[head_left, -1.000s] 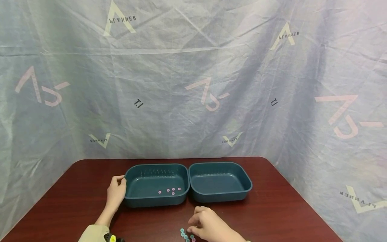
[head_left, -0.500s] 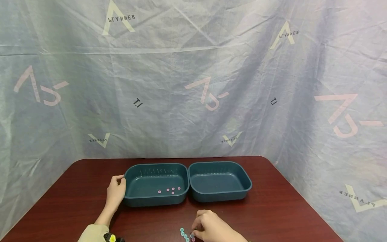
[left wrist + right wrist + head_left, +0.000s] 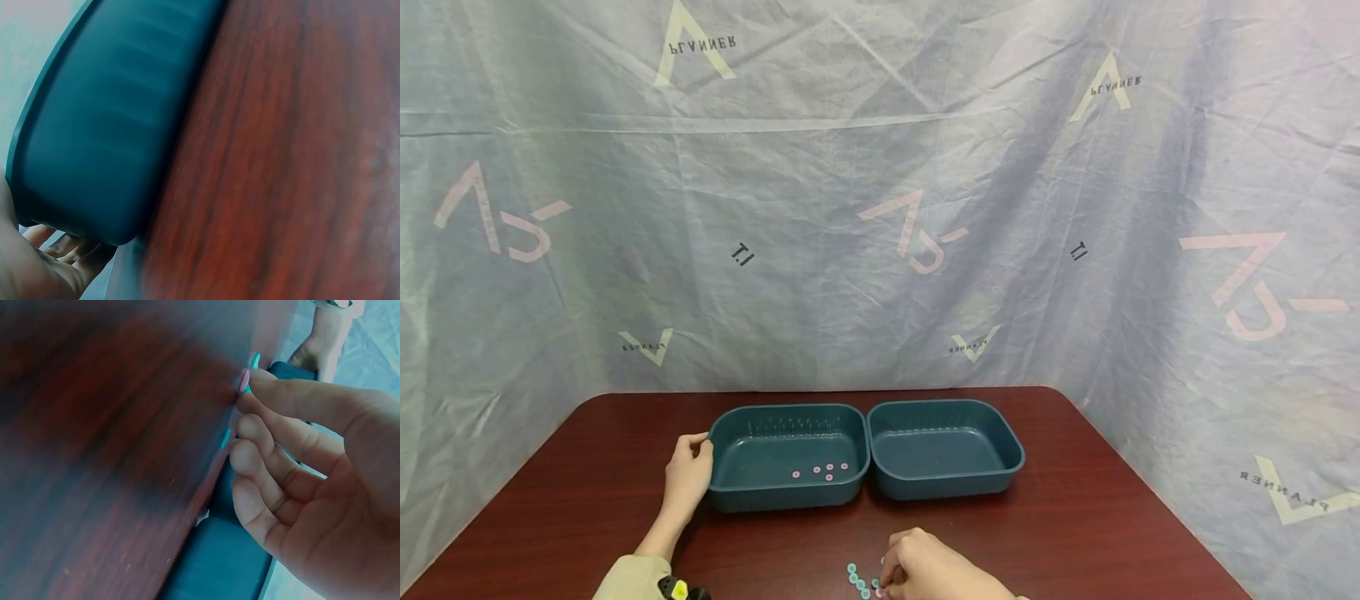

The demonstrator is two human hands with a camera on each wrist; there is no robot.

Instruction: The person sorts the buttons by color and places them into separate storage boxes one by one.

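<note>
Creased grey sheet (image 3: pixel 820 217) hangs behind and along both sides of the table (image 3: pixel 1075 521). I count 5 flipped PLANNER prints (image 3: pixel 702 45), 3 pink logos (image 3: pixel 1232 242), 2 black T.I prints (image 3: pixel 742 254). Tabletop's dark-red woodgrain.

The left tray (image 3: pixel 782 498) and right tray (image 3: pixel 951 488) are plain dark teal. Pink discs (image 3: pixel 829 477) show against the left one; turquoise discs (image 3: pixel 853 578) stand out on the reddish-brown desk (image 3: pixel 1075 508), streaked with darker wood grain. Grey-blue cloth (image 3: pixel 820 317) carries pale pink and pale yellow shapes with dark lettering. The sleeve (image 3: pixel 629 580) is cream.
</note>
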